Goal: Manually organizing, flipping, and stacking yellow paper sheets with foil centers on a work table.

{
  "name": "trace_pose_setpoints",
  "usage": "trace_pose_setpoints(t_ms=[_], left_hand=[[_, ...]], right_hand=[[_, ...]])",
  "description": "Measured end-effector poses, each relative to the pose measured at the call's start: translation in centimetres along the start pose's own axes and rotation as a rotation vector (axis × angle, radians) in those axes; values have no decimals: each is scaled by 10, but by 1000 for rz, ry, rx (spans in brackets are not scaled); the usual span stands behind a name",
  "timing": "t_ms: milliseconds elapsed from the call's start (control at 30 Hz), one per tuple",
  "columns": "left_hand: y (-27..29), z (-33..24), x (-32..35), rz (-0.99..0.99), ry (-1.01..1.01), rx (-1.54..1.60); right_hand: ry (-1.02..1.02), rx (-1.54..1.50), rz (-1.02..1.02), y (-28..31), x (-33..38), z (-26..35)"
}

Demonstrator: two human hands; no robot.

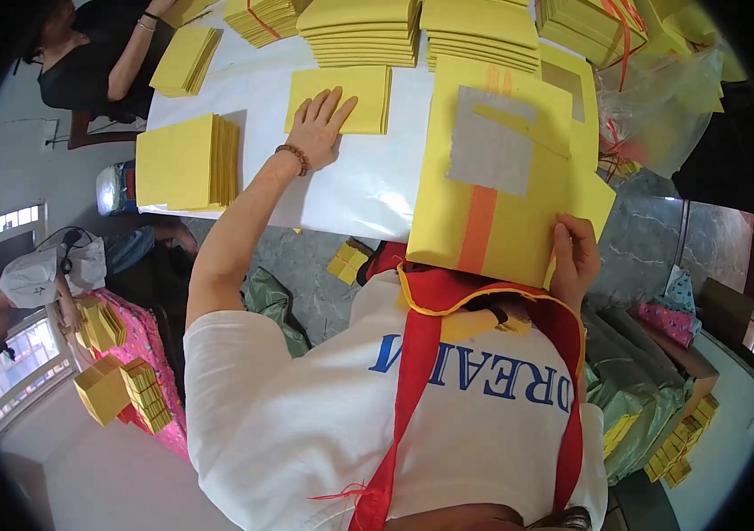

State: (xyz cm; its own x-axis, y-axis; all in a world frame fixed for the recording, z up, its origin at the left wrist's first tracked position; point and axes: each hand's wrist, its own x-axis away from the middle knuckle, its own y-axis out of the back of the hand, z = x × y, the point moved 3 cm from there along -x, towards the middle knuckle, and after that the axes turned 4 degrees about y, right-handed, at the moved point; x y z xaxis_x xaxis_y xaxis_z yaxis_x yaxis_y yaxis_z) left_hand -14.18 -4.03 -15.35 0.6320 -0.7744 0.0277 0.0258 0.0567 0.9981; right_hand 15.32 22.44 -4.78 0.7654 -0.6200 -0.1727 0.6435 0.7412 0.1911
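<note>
The left hand [319, 128] lies flat, fingers spread, steadying a thin yellow paper stack [342, 87], while the right hand [574, 257], fingers clamped, props a large yellow folded sheet [501, 177] upright.

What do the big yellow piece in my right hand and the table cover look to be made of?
Yellow piece: likely matte paper or thin card; flat, creased, with a grey patch and orange strip. Right hand grips its lower edge. Table cover: probably glossy plastic sheet or coated paper; white with sheen.

Bright, even daylight; glare on white table [368, 177]; soft shadows; strong fisheye bend, dark vignette at rim.
</note>
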Motion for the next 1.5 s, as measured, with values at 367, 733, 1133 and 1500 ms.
trace_pose_setpoints(t_ms=[367, 733, 1133, 1500], left_hand=[[10, -2, -8, -33, -33, 86], [87, -28, 0, -248, -107, 462], [169, -162, 65, -164, -570, 465], [170, -151, 49, -15, -417, 946]], right_hand=[[314, 231, 100, 3, -12, 25], [374, 378, 227, 2, -14, 24], [306, 282, 242, 0, -18, 8], [74, -131, 205, 0, -18, -9]])
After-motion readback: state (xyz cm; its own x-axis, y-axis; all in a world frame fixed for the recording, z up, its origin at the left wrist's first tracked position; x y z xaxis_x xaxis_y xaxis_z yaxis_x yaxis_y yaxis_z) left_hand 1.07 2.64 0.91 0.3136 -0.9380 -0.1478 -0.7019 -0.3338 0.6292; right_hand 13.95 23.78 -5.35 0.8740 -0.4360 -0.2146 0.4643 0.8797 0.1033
